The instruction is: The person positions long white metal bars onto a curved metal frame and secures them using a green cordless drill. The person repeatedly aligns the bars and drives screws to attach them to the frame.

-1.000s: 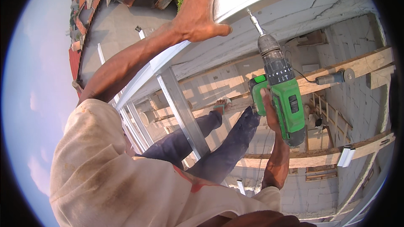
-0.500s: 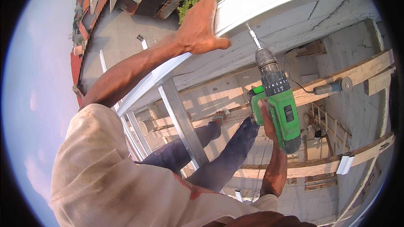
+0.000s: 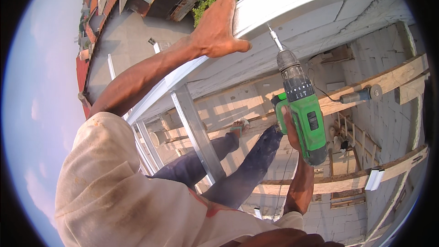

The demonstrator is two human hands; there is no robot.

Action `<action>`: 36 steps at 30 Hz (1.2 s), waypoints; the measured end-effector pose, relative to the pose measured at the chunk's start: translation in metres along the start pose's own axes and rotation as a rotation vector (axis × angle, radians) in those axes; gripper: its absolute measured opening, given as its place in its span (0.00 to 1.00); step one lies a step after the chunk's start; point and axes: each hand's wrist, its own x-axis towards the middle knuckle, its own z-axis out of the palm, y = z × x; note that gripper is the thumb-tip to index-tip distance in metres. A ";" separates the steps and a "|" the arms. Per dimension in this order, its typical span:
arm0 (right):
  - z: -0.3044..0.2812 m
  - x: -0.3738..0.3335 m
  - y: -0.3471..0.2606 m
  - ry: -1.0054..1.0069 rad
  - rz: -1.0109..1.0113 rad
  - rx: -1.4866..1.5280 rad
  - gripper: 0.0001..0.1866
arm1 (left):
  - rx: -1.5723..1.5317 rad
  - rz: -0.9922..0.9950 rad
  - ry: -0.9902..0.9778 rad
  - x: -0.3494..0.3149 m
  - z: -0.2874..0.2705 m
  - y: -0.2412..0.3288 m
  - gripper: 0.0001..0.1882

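My left hand (image 3: 219, 29) is closed over the edge of a shiny metal channel (image 3: 292, 4), its thumb on the near face and the fingers hidden behind. In my right hand (image 3: 290, 128) is a green and black cordless drill (image 3: 307, 114), gripped by its handle. The drill points up and away, and its bit (image 3: 274, 36) reaches the lower edge of the channel, a little right of my left thumb. Whether the bit tip touches the metal is hard to tell.
Below, my feet rest on a wooden beam (image 3: 260, 123). An angle grinder (image 3: 361, 95) lies on the same beam, its cord trailing. Another plank (image 3: 338, 183) crosses nearer. Metal crosspieces (image 3: 194, 128) stand left of my legs. A grey block wall (image 3: 315, 29) runs under the channel, with a deep drop beneath.
The drill has shifted very slightly, its body tilting a touch to the left. My left hand stays on the channel in the same place.
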 end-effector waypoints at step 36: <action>0.003 0.024 0.002 0.068 -0.085 0.017 0.18 | -0.002 -0.004 0.048 0.003 0.002 -0.004 0.41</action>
